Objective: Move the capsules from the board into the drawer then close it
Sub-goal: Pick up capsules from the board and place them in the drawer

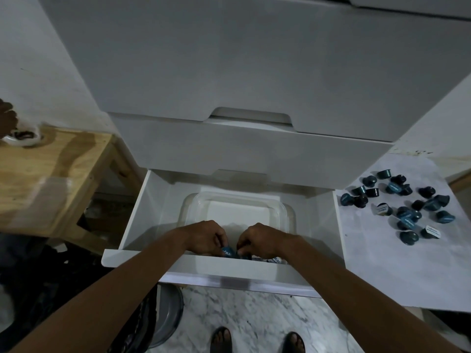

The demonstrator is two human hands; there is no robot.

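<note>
While my left grip and right grip each pinch blue coffee capsules inside the open white drawer, clear container at twelve o'clock, loose capsules on the board at three o'clock.

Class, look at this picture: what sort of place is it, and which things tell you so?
Probably a home kitchen or pantry corner: a white drawer unit with its bottom drawer open, coffee capsules scattered on a marble-look board, and a marble-pattern floor.
</note>
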